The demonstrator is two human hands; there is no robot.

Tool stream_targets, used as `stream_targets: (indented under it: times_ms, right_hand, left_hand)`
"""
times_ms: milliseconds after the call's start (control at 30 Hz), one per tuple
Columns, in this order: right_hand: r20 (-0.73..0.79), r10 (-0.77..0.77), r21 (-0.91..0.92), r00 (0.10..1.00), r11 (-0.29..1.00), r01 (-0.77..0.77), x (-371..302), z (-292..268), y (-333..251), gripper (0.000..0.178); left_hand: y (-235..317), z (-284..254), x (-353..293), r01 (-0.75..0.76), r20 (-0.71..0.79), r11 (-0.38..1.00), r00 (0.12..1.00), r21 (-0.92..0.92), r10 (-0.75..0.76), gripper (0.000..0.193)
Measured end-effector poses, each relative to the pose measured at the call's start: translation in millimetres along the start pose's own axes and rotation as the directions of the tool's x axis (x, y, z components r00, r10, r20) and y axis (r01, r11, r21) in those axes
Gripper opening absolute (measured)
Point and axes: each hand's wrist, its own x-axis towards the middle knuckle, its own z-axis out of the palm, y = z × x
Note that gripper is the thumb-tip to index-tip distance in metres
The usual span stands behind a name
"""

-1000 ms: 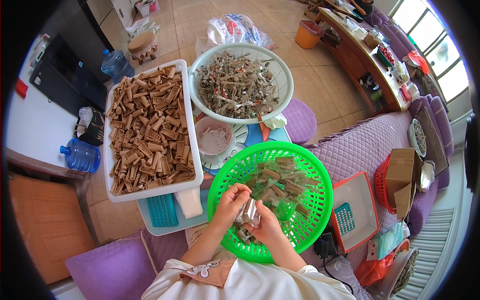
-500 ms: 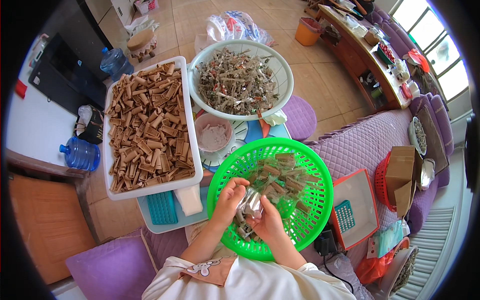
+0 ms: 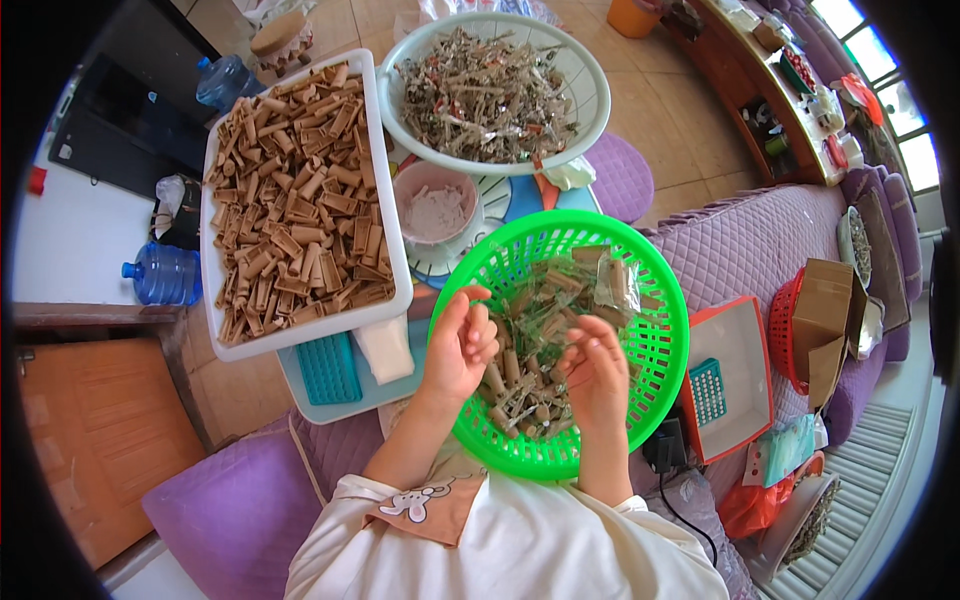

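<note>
Over the left side of a bright green plastic basket (image 3: 672, 330) is my left hand (image 3: 462, 345), its fingers loosely curled and apart, with nothing visible in them. My right hand (image 3: 597, 372) hovers above the basket's contents, fingers bent and spread, holding nothing that I can see. Clear plastic packets of brown pieces (image 3: 560, 275) are heaped in the far part of the basket. One shiny packet (image 3: 616, 285) lies on top, beyond my right hand. Loose small brown and clear pieces (image 3: 520, 400) fill the near part, partly hidden by my hands.
Left of the basket stands a white tray (image 3: 402, 290) heaped with brown half-tube pieces. Beyond are a pink bowl (image 3: 400, 185) with white bits and a pale basin (image 3: 602, 95) of mixed scraps. A teal rack (image 3: 328, 370) lies nearer; a red-edged box (image 3: 735, 345) sits at right.
The clear packet that was between my hands is out of them, and my hands have moved apart. A shiny packet now tops the heap. The whole view has shifted.
</note>
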Motion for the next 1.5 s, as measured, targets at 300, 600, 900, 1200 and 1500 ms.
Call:
stream_targets:
  times_ms: [300, 600, 900, 1200, 1500]
  right_hand:
    - [-0.023, -0.256, -0.483, 0.967, 0.849, 0.213, 0.9, 9.8, -5.4, 0.019]
    - [0.342, 0.100, -0.925, 0.934, -0.141, 0.354, -9.8, 24.0, 25.4, 0.035]
    - [0.355, 0.189, -0.909, 0.915, -0.159, 0.386, -6.9, 19.3, 32.1, 0.026]
    - [0.420, -0.065, -0.851, 0.905, 0.318, 0.418, -4.2, 22.0, -3.0, 0.027]
    - [0.301, -0.057, -0.240, 0.952, 0.962, 0.133, -5.9, 20.3, -4.5, 0.005]
  left_hand:
    - [2.2, 5.5, 0.3, -0.022, -0.050, 0.998, 0.998, 0.059, 0.025, 0.014]
    - [0.0, 4.7, 0.2, -0.013, -0.134, 1.000, 0.991, 0.024, 0.016, 0.018]
    - [0.2, 3.2, -2.0, -0.002, -0.101, 1.000, 0.995, 0.030, 0.005, 0.019]
    - [0.8, 8.8, -4.1, 0.007, -0.116, 0.970, 0.993, 0.243, 0.021, 0.013]
    - [-7.7, 18.4, -11.1, -0.046, 0.179, 0.724, 0.978, 0.688, -0.107, 0.028]
